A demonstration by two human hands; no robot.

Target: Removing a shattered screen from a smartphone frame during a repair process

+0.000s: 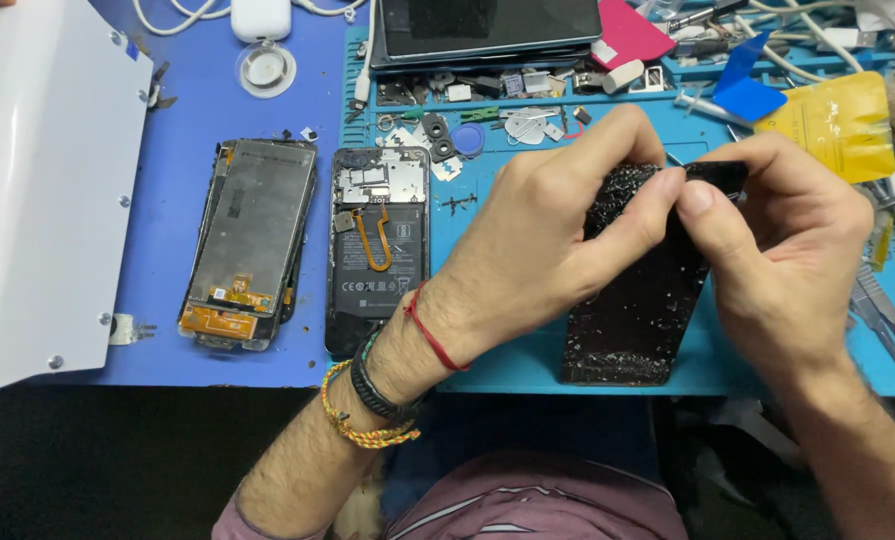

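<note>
Here both hands are pinching the top edge of a shattered black screen panel (640, 290), which is standing tilted on the blue mat (508, 350) between them. The left hand (548, 225) is gripping with thumb and fingers pressed together; the right hand (783, 240) is nipping the upper corner. The panel is looking thin, light and brittle, likely shedding splinters, so the edges seem the safest hold. The fingers are hiding its top edge. An opened phone (378, 250) is lying just beyond the left wrist.
</note>
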